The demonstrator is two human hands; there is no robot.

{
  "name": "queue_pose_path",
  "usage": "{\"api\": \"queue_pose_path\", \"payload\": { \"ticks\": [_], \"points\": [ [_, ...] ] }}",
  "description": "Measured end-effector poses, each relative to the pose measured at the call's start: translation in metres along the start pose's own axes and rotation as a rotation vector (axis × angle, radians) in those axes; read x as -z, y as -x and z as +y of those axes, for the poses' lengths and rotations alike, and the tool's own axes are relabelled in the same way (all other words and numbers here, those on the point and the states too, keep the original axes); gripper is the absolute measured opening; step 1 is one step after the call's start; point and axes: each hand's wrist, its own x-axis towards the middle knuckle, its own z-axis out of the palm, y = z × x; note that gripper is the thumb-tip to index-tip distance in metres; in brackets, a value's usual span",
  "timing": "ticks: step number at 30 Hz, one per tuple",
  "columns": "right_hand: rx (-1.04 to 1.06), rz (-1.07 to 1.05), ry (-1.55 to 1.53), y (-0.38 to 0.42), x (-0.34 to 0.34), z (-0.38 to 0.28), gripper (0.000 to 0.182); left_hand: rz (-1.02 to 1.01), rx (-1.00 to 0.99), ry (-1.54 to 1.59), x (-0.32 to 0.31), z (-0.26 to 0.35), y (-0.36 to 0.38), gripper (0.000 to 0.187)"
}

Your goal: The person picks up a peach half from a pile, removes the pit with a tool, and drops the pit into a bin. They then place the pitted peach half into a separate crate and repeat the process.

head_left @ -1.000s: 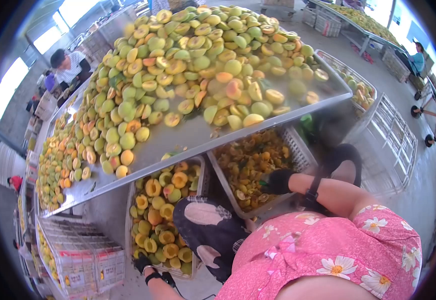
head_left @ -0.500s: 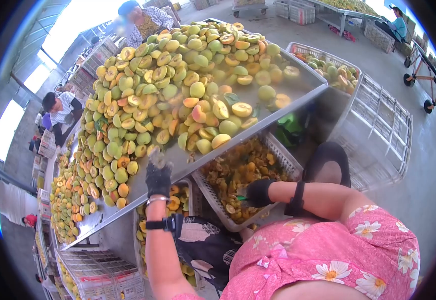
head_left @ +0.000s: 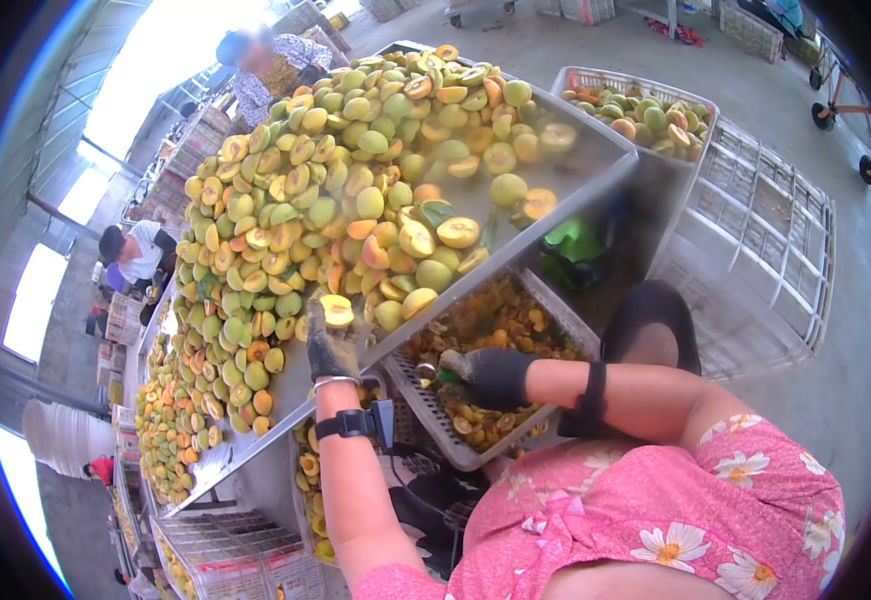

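My left hand (head_left: 332, 348), in a dark glove, is closed on an apricot half (head_left: 337, 311), cut face up, at the table's near edge. Around it spreads a big heap of green-yellow apricot halves (head_left: 286, 215) on a tilted metal table (head_left: 556, 175). My right hand (head_left: 498, 379), also gloved, is wrapped round a small tool with a green handle (head_left: 450, 377) and a metal ring (head_left: 426, 373) at its tip. Below that hand stands a plastic crate (head_left: 568, 318) with orange-brown fruit pieces.
To the right are a crate of fruit (head_left: 646, 118) and a large white crate (head_left: 756, 235). A green item (head_left: 574, 240) lies under the table. Another crate of fruit (head_left: 308, 470) stands below my left arm. Two people (head_left: 266, 75) are across the table; a wheeled cart (head_left: 841, 110) stands far right.
My left hand, bare of fruit before, now holds an apricot half. My right hand has moved left and up over the crate, bringing the tool's ring into view. The camera view has shifted slightly.
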Motion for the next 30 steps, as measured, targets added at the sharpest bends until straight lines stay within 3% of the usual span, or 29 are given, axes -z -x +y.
{"api": "queue_pose_path", "payload": {
  "ticks": [5,8,11,13,16,19,22,25,28,30],
  "points": [
    [0.262,0.231,-0.094,-0.005,0.008,-0.015,0.028,-0.071,-0.059,0.422,-0.031,-0.009,0.071,0.052],
    [0.261,0.271,-0.051,-0.01,0.003,-0.012,0.028,-0.09,0.02,0.604,-0.026,-0.029,0.092,0.053],
    [0.214,0.227,-0.012,-0.009,0.007,-0.015,0.034,-0.267,0.044,0.628,-0.029,-0.041,0.108,0.05],
    [0.188,0.181,-0.026,-0.004,0.011,-0.023,0.038,-0.192,0.025,0.45,-0.036,-0.045,0.12,0.046],
    [0.273,0.319,-0.102,-0.005,0.004,-0.024,0.027,-0.103,0.021,0.305,-0.054,-0.044,0.142,0.046],
    [0.174,0.205,-0.088,-0.002,0.006,-0.027,0.031,-0.166,0.054,0.363,-0.046,-0.053,0.136,0.042],
    [0.17,0.165,-0.071,-0.003,0.0,-0.026,0.033,-0.105,0.065,0.326,-0.051,-0.047,0.145,0.043],
    [0.135,0.133,-0.151,0.0,-0.005,-0.03,0.035,-0.055,-0.126,0.185,-0.054,-0.048,0.145,0.045],
    [0.076,-0.071,-0.189,0.0,-0.002,-0.032,0.049,0.079,-0.126,0.09,-0.059,-0.041,0.152,0.053],
    [0.094,-0.095,-0.18,-0.002,-0.012,-0.026,0.048,0.116,-0.021,0.09,-0.059,-0.034,0.154,0.052]
  ]
}}
